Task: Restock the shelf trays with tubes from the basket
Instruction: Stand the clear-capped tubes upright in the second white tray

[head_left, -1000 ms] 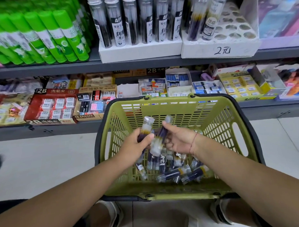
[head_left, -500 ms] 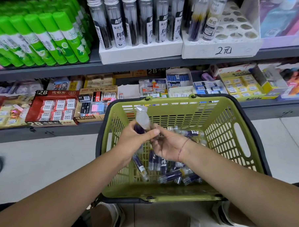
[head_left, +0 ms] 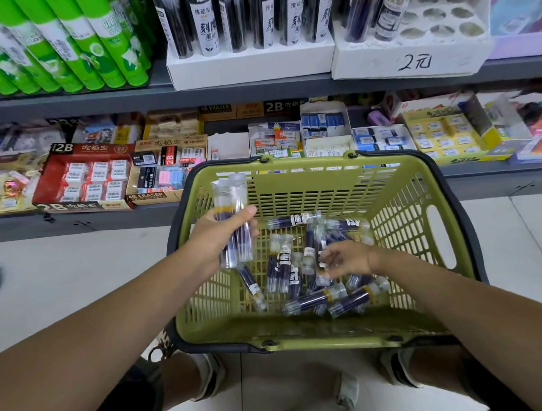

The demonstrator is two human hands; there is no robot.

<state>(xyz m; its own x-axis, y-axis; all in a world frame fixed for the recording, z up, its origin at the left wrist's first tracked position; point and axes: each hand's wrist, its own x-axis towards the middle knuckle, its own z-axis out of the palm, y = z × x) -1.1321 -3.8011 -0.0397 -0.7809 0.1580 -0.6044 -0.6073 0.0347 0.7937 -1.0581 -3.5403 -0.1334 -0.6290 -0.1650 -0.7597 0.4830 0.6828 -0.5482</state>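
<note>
Collection step: left hand [head_left: 216, 235] grips a tube bundle [head_left: 232, 207], right hand [head_left: 346, 258], grip indeterminate, reaches loose tubes [head_left: 311, 300] in the centre basket [head_left: 308, 165]; next, seat tubes in empty holes of the upper-right tray [head_left: 366, 63].

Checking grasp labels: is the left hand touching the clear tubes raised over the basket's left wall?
Touching. Head view: the left hand curls round the clear tubes, thumb pressed across their front.

Green glue sticks [head_left: 70, 43] crowded at left end of upper shelf [head_left: 72, 103]. Red 2B eraser box [head_left: 82, 179] at front edge of lower shelf [head_left: 78, 221], left; yellow eraser box [head_left: 446, 135] toward right end. Pale floor tiles [head_left: 64, 276] below.
</note>
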